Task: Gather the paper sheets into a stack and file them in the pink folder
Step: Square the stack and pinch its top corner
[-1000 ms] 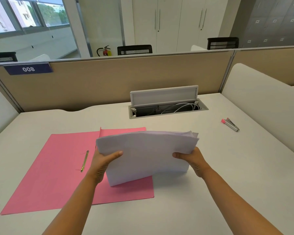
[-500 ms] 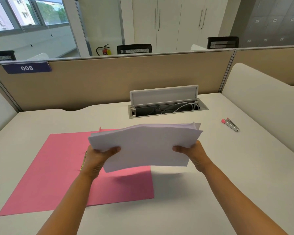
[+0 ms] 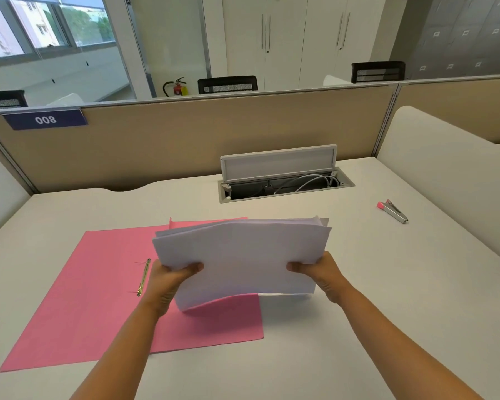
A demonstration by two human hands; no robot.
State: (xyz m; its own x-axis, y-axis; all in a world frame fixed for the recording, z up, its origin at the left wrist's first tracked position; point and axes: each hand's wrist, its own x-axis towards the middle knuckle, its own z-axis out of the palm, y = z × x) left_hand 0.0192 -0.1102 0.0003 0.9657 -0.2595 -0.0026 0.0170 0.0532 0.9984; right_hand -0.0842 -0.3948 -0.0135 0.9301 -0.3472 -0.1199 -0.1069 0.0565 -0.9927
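A stack of white paper sheets [image 3: 243,258] stands upright on its long edge, bottom edge on or just above the desk, over the right part of the pink folder [image 3: 93,290]. My left hand [image 3: 168,281] grips the stack's left side and my right hand [image 3: 321,272] grips its right side, thumbs on the near face. The sheets' top edges are slightly uneven. The folder lies open and flat on the desk, with a gold metal fastener [image 3: 143,277] near its middle.
A pink-and-metal stapler [image 3: 393,211] lies at the right of the white desk [image 3: 358,327]. An open cable tray [image 3: 283,180] with its lid raised sits at the back. Beige partitions enclose the back and sides.
The stack was lifted off the desk half a second ago and has now come back down, its bottom edge near the folder and desk. Both hands kept their grip.
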